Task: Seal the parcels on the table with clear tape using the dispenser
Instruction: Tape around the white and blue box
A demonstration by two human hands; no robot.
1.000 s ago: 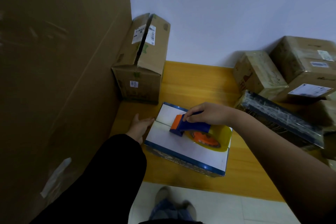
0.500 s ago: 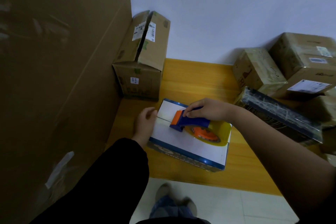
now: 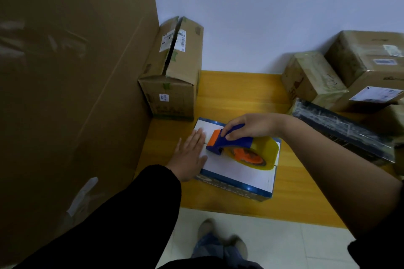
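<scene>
At the table's [image 3: 240,91] near edge, the white-topped parcel [image 3: 237,171] is lying flat. The left hand [image 3: 190,156] is pressing down with straight fingers, likely steadying it. The right hand [image 3: 251,125] is gripping the tape dispenser [image 3: 229,143] resting on the parcel's top, probably lining up the taping pass.

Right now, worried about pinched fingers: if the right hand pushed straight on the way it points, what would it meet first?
Probably the left hand, lying flat on the white box just ahead of the tape dispenser that the right hand grips.
</scene>
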